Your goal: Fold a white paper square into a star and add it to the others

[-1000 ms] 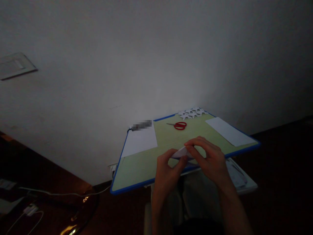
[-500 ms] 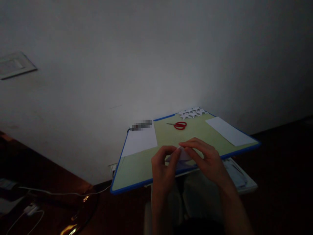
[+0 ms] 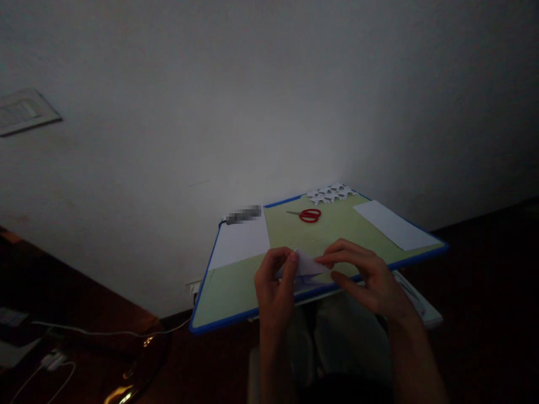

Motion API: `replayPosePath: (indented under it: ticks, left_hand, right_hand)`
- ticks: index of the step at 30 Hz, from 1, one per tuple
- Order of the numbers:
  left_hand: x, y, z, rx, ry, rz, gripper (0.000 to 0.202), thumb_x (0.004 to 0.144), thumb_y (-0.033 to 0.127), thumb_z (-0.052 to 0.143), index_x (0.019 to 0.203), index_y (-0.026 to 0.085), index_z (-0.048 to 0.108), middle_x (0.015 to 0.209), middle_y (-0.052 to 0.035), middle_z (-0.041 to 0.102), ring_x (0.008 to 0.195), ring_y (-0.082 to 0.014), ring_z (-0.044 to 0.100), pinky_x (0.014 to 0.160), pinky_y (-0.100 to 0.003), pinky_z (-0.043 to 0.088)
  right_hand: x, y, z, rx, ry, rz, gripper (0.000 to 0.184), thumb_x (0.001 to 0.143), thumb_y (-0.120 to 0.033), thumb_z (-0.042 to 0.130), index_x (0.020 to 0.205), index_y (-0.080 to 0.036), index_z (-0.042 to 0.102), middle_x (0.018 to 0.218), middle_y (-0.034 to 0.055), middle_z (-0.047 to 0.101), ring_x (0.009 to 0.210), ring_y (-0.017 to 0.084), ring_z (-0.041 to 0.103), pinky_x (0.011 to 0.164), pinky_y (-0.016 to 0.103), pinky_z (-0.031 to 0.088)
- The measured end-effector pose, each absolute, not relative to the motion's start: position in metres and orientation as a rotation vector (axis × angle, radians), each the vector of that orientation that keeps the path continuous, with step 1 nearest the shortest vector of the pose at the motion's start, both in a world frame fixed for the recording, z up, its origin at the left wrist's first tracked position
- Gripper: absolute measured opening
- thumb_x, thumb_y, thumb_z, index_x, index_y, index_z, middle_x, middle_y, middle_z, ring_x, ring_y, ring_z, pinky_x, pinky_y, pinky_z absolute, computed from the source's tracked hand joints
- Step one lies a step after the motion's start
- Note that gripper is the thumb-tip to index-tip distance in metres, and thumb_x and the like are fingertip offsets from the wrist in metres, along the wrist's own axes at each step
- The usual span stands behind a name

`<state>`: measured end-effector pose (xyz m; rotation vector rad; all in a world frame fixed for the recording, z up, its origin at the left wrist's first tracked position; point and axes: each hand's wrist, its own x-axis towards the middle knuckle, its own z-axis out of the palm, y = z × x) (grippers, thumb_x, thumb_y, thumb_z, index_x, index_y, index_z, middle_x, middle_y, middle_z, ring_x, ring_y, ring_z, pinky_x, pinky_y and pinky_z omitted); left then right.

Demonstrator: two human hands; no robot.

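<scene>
A small white folded paper piece (image 3: 309, 264) is held over the near edge of a green board with a blue rim (image 3: 236, 286). My left hand (image 3: 274, 286) pinches its left corner with thumb and forefinger. My right hand (image 3: 367, 276) grips its right side, fingers curled over the paper. Both hands hover just above the board.
On the board lie red scissors (image 3: 309, 215), a heap of small folded white paper pieces (image 3: 330, 193) at the far edge, a white sheet (image 3: 242, 240) on the left and a white strip (image 3: 393, 224) on the right. White cables (image 3: 59, 359) lie on the dark floor at left.
Both hands shifted left with the paper; the left hand moved up to pinch its left corner, and the right hand's fingers slid out along the right side.
</scene>
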<state>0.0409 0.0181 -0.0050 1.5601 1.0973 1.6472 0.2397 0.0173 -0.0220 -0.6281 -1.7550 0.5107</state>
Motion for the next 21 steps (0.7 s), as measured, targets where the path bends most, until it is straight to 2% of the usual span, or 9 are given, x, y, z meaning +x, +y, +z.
replayPosePath:
  ticks: [9, 15, 21]
  left_hand:
    - [0.0421, 0.0208, -0.0053, 1.559, 1.14, 1.686, 0.014, 0.094, 0.034, 0.077, 0.091, 0.02, 0.078, 0.087, -0.0027, 0.078, 0.084, -0.0175, 0.073, 0.074, -0.024, 0.054]
    - [0.0411, 0.0226, -0.0082, 1.503, 1.169, 1.687, 0.016, 0.089, 0.033, 0.082, 0.098, 0.021, 0.087, 0.098, -0.007, 0.086, 0.091, -0.0233, 0.079, 0.082, -0.031, 0.061]
    - [0.0411, 0.0221, -0.0085, 1.473, 1.193, 1.713, 0.016, 0.088, 0.034, 0.083, 0.096, 0.022, 0.088, 0.097, -0.0065, 0.087, 0.091, -0.0243, 0.081, 0.083, -0.032, 0.062]
  right_hand:
    - [0.2394, 0.0204, -0.0256, -0.632, -1.731, 0.445, 0.033, 0.095, -0.008, 0.071, 0.118, -0.03, 0.081, 0.104, 0.0037, 0.072, 0.098, 0.02, 0.071, 0.085, 0.032, 0.057]
    - [0.2385, 0.0201, -0.0243, -0.623, -1.721, 0.442, 0.033, 0.094, -0.008, 0.07, 0.116, -0.029, 0.082, 0.1, 0.0044, 0.072, 0.094, 0.02, 0.07, 0.081, 0.033, 0.058]
    - [0.2417, 0.0161, -0.0218, -0.626, -1.756, 0.46, 0.036, 0.091, -0.009, 0.073, 0.122, -0.027, 0.08, 0.104, 0.0064, 0.073, 0.096, 0.022, 0.071, 0.083, 0.035, 0.058]
